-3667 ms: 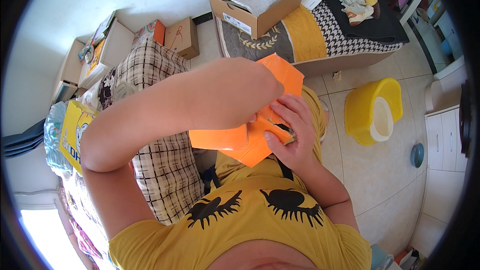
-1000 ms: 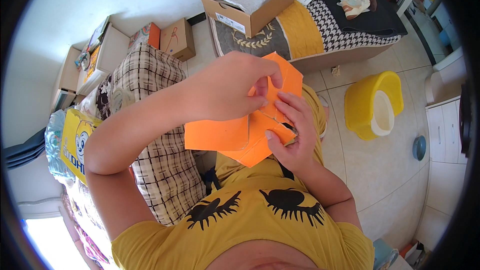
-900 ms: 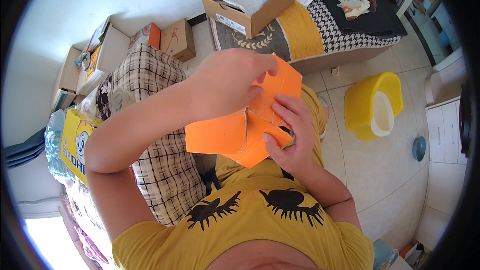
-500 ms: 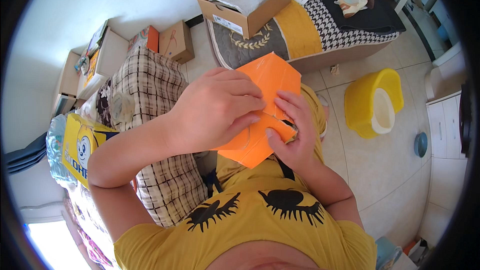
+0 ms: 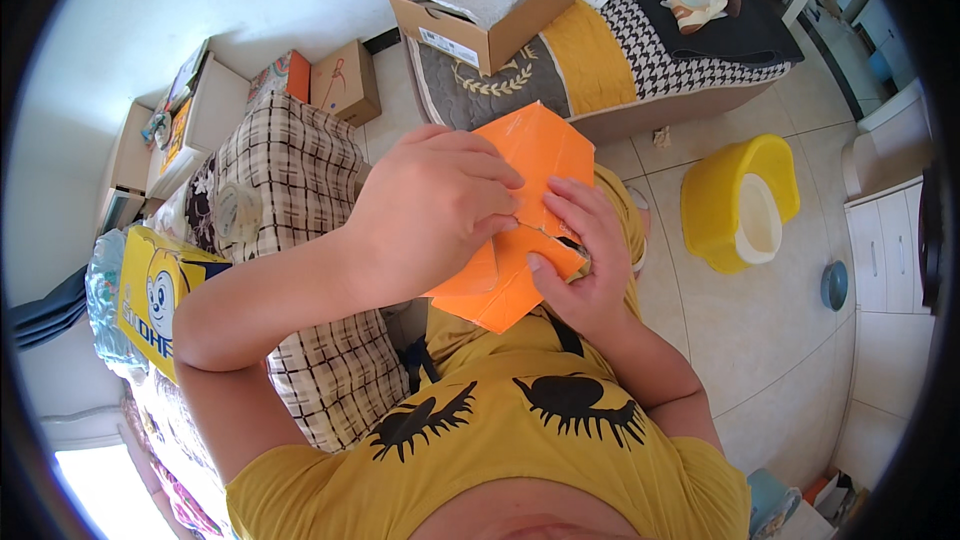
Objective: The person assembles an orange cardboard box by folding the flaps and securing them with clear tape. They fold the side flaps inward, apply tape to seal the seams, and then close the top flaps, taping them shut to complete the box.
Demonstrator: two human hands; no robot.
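An orange cardboard box is held over my lap, its folded panels showing creases. A gap with ragged edges opens on its right side, dark inside. My left hand is closed at the box's left, fingers curled and thumb tip pinched near the seam in the middle. The palm side and part of the box are hidden behind it. On the right, my right hand grips the box around the torn gap, fingers on the upper panel and thumb on the lower one.
Ahead, a brown carton with white wrapping sits on a padded bed. A checked cloth covers furniture at left, beside a yellow box. A yellow potty seat and blue bowl stand on the tiled floor at right.
The whole view has shifted slightly. Both hands keep their hold on the orange box; my left fingers and thumb have moved only a little along the seam.
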